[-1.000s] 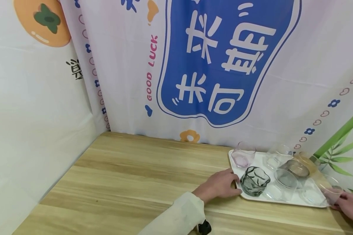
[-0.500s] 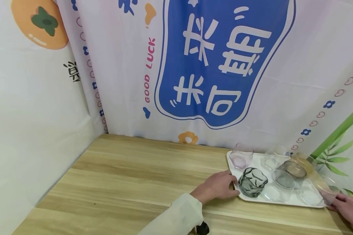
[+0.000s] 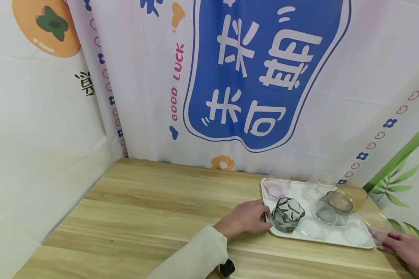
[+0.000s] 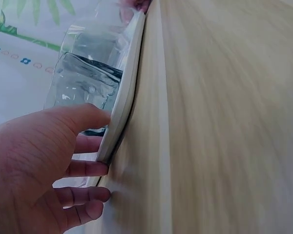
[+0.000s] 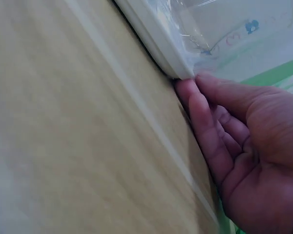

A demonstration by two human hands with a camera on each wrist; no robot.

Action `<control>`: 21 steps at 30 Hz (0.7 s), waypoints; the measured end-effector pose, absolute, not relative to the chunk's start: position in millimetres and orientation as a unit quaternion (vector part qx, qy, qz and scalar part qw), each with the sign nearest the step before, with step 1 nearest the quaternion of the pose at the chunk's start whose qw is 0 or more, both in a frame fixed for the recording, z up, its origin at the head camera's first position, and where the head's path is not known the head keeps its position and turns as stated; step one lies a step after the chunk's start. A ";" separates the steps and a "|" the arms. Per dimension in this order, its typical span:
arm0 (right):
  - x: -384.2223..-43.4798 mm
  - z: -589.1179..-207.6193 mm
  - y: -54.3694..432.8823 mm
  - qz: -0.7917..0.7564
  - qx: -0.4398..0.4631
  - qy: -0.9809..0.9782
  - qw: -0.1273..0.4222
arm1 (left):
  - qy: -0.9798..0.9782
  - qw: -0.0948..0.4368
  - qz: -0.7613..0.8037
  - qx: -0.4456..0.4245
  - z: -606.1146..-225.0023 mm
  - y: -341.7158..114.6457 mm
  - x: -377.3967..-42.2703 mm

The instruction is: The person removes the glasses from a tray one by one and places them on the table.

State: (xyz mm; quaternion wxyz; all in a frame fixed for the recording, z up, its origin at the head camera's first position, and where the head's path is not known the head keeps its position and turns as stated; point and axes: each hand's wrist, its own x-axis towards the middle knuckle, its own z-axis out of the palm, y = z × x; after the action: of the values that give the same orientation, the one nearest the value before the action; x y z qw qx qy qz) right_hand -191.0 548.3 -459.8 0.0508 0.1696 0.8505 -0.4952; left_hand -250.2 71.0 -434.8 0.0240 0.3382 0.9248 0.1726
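A white tray point(image 3: 298, 192) full of drinking glasses lies at the right of the wooden table in the head view. My left hand point(image 3: 244, 217) grips its left end, thumb on the rim point(image 4: 121, 100) and some fingers at the edge below. At the opposite front corner, my right hand point(image 3: 401, 248) pinches the tray between thumb and fingers point(image 5: 200, 109). Nearest my left hand stands a wavy dark grey glass point(image 3: 288, 215). Behind it is a pink glass point(image 3: 275, 190); a clear glass point(image 3: 315, 190), a brownish glass point(image 3: 339, 202) and several others stand farther right.
The wooden table point(image 3: 143, 217) stretches left of the tray. A printed cloth point(image 3: 153, 97) hangs behind the table, close to the tray's back edge, and a white cloth point(image 3: 45, 155) borders the left side. A black band point(image 3: 227, 267) shows at my left wrist.
The tray with its glasses has slid left along the table, most of it in the last half second. Both hands have moved with it, keeping their hold.
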 end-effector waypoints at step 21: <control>-195.6 -449.3 490.5 -0.397 0.068 0.912 0.075 | 0.917 0.043 0.160 0.364 -430.2 12.0 -253.7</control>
State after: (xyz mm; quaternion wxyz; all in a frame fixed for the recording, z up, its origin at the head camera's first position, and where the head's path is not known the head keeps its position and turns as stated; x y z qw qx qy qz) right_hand -195.6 490.5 -449.3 0.0746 0.0676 0.9122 -0.3972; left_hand -253.7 12.0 -430.2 0.0427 0.3636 0.9166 0.1604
